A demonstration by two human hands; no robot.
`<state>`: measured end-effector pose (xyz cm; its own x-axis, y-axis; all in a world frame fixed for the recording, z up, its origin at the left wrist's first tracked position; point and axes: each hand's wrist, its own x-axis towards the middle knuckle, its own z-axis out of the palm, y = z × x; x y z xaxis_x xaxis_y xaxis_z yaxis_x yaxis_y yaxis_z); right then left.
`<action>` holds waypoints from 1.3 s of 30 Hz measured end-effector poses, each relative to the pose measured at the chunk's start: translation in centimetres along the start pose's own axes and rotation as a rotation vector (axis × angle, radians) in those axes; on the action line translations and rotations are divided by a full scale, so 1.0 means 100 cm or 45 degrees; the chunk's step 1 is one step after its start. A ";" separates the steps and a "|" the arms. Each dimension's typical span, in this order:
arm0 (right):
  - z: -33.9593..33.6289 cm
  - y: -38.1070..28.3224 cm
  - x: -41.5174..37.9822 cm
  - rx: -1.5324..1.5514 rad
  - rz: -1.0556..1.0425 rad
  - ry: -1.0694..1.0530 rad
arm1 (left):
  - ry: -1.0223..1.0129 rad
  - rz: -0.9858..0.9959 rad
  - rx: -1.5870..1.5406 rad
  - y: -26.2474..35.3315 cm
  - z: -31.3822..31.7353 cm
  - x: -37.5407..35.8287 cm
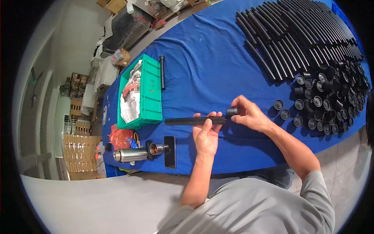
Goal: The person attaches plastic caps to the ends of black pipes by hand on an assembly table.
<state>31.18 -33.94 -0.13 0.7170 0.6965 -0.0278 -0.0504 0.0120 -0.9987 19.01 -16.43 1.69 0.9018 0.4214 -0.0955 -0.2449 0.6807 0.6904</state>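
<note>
Black tube [194, 121] sits pinched in my left hand [205, 134]; right hand [249, 115] pinches black end cap [231, 112] onto it. Green crate's [150, 95] lettering's unreadable.

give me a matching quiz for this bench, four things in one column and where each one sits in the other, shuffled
Things:
1. black tube
2. green bin
3. steel flask
4. pile of black caps

Places:
A. lying on its side at the table's near edge, by the phone
B. far right of the blue table, below the rows of tubes
C. held in the left hand, with the right hand at a cap on its end
D. left part of the table, papers inside

Pairs: 1-C, 2-D, 3-A, 4-B
</note>
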 end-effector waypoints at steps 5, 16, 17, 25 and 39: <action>0.014 0.013 -0.002 0.410 -0.039 -0.290 | 0.012 0.082 0.127 0.007 0.002 -0.004; 0.018 -0.001 -0.009 0.370 -0.082 -0.271 | 0.042 0.212 0.364 0.013 0.005 -0.007; 0.018 -0.001 -0.009 0.364 -0.083 -0.265 | 0.049 0.206 0.365 0.011 0.005 -0.005; 0.017 -0.007 -0.013 -0.146 -0.401 -0.063 | 0.065 0.144 0.283 -0.003 0.006 -0.003; 0.021 0.005 -0.011 -0.277 -0.579 0.054 | 0.213 0.165 0.271 -0.023 0.006 0.001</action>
<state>28.87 -33.19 -0.48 0.6608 0.6255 0.4148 0.4165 0.1542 -0.8960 19.84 -18.34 0.47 0.7923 0.6017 -0.1016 -0.2583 0.4815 0.8375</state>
